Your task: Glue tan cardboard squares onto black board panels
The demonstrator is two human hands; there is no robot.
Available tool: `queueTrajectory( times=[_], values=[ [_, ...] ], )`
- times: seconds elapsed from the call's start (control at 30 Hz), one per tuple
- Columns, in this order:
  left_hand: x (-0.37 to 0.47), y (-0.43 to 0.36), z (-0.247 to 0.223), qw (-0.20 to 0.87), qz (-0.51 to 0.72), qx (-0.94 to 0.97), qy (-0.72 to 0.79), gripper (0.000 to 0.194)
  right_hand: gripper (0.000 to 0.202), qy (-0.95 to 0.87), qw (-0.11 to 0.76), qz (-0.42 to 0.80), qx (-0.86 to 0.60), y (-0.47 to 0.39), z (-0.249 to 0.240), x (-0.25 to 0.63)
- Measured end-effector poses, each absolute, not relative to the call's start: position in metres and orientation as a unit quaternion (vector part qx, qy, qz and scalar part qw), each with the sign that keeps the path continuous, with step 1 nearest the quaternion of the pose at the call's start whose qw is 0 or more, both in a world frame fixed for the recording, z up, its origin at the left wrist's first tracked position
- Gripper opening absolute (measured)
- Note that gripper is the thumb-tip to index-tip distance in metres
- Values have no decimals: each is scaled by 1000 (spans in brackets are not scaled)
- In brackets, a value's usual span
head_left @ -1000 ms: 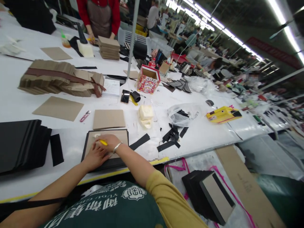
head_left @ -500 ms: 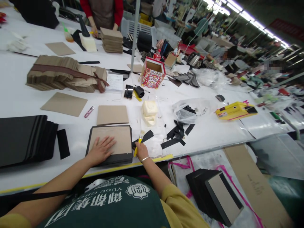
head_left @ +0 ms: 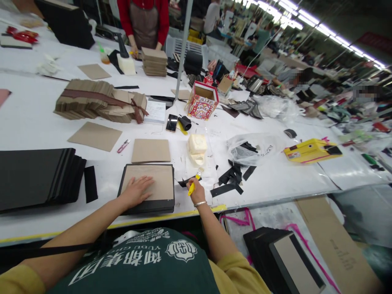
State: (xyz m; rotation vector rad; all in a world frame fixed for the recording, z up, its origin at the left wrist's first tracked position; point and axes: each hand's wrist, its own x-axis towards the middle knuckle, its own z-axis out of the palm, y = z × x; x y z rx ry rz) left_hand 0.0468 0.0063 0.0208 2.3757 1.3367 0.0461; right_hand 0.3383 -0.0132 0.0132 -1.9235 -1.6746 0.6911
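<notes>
My left hand (head_left: 139, 191) lies flat, fingers spread, on a beige board (head_left: 161, 185) that sits on a stack of black sheets (head_left: 163, 206) at the table's front edge. To the right of the stack, my right hand (head_left: 196, 192) grips a yellow-handled brush (head_left: 191, 188), its bristles pointing away from me. A black strip (head_left: 183, 182) is beside that hand, partly hidden by it. Just beyond the bristles stands a cream-coloured glue container (head_left: 197, 147). Another beige board (head_left: 150, 150) lies behind the stack.
Black sheets (head_left: 33, 175) are piled at left beside a black strip (head_left: 91, 183). Thread snips (head_left: 123, 146), a phone (head_left: 172, 122) and a red box (head_left: 202, 102) lie farther back. Black scraps (head_left: 231, 179) and a plastic bag (head_left: 245, 149) are at right. A co-worker (head_left: 143, 24) stands opposite.
My right hand has moved away from the stack's right edge with the brush, toward the glue container. My left hand stays on the board. The whole view has shifted slightly.
</notes>
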Motion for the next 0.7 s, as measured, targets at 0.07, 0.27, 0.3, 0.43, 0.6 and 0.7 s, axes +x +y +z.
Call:
queueTrajectory(
  times=[0.07,0.27,0.3,0.43,0.6,0.7],
  values=[
    [63,11,36,215,65,853,471,52,17,-630,254,265,-684,-12,37,336],
    [112,18,68,294,201,848,392,34,18,-693,273,329,-581,-13,85,304],
    [114,18,69,322,215,834,392,28,20,-690,290,345,-567,-13,87,298],
    [94,13,67,491,291,661,488,25,38,-665,310,394,-554,-11,80,279],
    [45,14,56,634,344,378,581,30,32,-666,228,374,-603,-1,60,270],
    [25,19,51,660,352,309,588,34,36,-614,284,397,-620,12,54,267]
  ],
)
